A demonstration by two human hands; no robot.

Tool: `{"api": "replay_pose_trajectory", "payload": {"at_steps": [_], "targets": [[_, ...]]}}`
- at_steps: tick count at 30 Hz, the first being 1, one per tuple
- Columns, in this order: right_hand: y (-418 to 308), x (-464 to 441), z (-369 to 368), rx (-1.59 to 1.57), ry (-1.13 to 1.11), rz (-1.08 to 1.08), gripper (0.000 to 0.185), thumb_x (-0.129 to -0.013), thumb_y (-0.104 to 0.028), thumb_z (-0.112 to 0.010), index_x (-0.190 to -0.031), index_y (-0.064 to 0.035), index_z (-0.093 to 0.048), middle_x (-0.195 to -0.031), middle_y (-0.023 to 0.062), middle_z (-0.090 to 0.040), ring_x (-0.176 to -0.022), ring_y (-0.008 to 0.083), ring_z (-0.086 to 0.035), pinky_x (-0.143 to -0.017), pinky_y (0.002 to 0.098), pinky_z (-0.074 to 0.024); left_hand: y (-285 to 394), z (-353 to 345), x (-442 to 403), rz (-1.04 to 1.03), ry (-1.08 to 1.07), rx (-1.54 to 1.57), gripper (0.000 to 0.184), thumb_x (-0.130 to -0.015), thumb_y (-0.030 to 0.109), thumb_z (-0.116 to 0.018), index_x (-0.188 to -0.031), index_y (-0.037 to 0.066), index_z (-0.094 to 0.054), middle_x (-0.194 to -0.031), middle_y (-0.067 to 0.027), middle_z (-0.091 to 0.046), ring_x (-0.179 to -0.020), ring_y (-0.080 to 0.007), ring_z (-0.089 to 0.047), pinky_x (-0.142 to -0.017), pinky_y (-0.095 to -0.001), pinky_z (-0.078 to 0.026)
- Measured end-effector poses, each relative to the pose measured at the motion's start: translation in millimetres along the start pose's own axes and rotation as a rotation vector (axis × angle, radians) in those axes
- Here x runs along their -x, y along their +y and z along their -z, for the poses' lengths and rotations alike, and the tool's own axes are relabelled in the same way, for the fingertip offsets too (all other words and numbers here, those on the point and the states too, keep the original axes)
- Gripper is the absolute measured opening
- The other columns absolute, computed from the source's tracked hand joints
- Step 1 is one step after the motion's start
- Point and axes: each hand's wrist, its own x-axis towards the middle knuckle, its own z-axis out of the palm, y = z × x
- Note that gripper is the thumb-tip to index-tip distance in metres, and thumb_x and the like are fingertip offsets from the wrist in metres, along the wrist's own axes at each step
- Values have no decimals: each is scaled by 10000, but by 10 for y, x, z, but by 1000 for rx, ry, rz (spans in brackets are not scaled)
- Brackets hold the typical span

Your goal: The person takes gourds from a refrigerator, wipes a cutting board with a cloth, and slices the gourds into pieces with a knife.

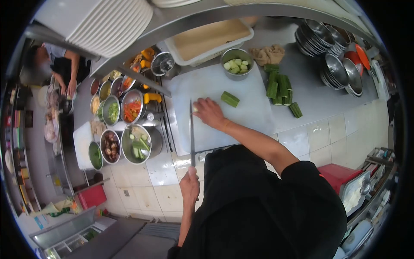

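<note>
My left hand (pixel 189 186) is closed round the handle of a long knife (pixel 192 138), whose blade points away from me over the left part of the white cutting board (pixel 252 116). Just right of the blade, my right hand (pixel 210 113) presses a small pale green piece (pixel 195 108) on the board, its fingers partly covering it. A short cucumber-like length (pixel 230 99) lies on the board beyond that hand. At the board's far edge stands a metal bowl of cut pale green chunks (pixel 236 64). Several dark green lengths (pixel 282 87) are piled at the right.
Metal bowls of cut vegetables (pixel 132 110) stand left of the board. Behind are a white tub (pixel 207 41), a cloth (pixel 267 55) and stacked plates (pixel 113 26) on a shelf. Stacked metal bowls (pixel 334 71) are at the right. Another person (pixel 64 64) works at the far left.
</note>
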Motion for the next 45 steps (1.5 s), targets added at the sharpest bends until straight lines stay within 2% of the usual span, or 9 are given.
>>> {"api": "replay_pose_trajectory", "payload": {"at_steps": [5, 10, 17, 27, 31, 34, 37, 40, 45], "targets": [[117, -95, -127, -76, -55, 2, 323, -869, -275, -680, -1085, -46, -610, -1032, 105, -553, -914, 295, -637, -742, 410, -555, -97, 12, -56, 100, 22, 149, 671, -1027, 548, -407, -808, -49, -621, -514, -23, -454, -404, -114, -435, -388, -291, -334], [395, -626, 728, -145, 312, -290, 317, -828, -214, -749, -1086, -49, -671, -1035, 137, -641, -911, 352, -646, -767, 420, -543, -62, -17, 35, 138, 16, 232, 655, -1023, 556, -418, -779, -29, -584, -509, 0, -434, -401, -91, -412, -382, -273, -321], [1227, -919, 1259, 89, 516, -234, 320, -857, -226, -710, -1115, -44, -660, -994, 189, -667, -952, 389, -643, -796, 467, -536, -49, -70, -30, 82, -53, 208, 633, -1020, 553, -439, -785, -15, -590, -526, 1, -445, -414, -79, -412, -391, -262, -320], [697, 15, 803, -193, -178, -267, 337, -795, -181, -744, -1110, -98, -655, -1123, 152, -597, -1015, 340, -595, -862, 438, -517, -67, -125, -134, 72, -86, 168, 610, -1023, 528, -455, -844, -29, -627, -555, -4, -469, -437, -75, -432, -401, -256, -320], [363, 20, 599, -736, -167, -618, 388, -855, -213, -726, -1193, -64, -608, -1107, 171, -591, -1009, 346, -582, -869, 430, -504, 14, -130, -136, 69, -115, 148, 624, -1029, 520, -437, -825, -39, -625, -554, -39, -495, -451, -107, -463, -425, -288, -349], [173, 230, 302, -335, 181, -335, 351, -905, -223, -689, -1183, -34, -589, -1137, 173, -567, -964, 343, -595, -850, 414, -505, 13, -189, -190, 13, -98, 79, 639, -1036, 512, -420, -814, -53, -623, -575, -96, -541, -512, -167, -527, -498, -343, -414], [96, 304, 211, -355, 299, -400, 290, -949, -209, -635, -1168, -28, -577, -1168, 171, -535, -911, 346, -606, -830, 422, -508, 44, -306, -224, -84, -78, 8, 635, -1043, 492, -403, -831, -62, -627, -658, -184, -604, -651, -282, -605, -652, -418, -473], [87, 305, 213, -377, 246, -468, 238, -984, -186, -578, -1156, -22, -578, -1186, 181, -502, -900, 371, -599, -817, 438, -504, 43, -444, -286, -189, -70, 40, 658, -1023, 556, -423, -780, -31, -593, -561, -17, -468, -480, -97, -456, -453, -279, -356], [39, 261, 186, -327, 271, -490, 168, -1004, -155, -517, -1112, -29, -540, -1133, 189, -493, -903, 402, -587, -783, 476, -493, 451, -455, -172, -188, -79, -78, 639, -1047, 489, -384, -900, -75, -645, -756, -239, -642, -751, -368, -628, -735, -448, -484]]}}
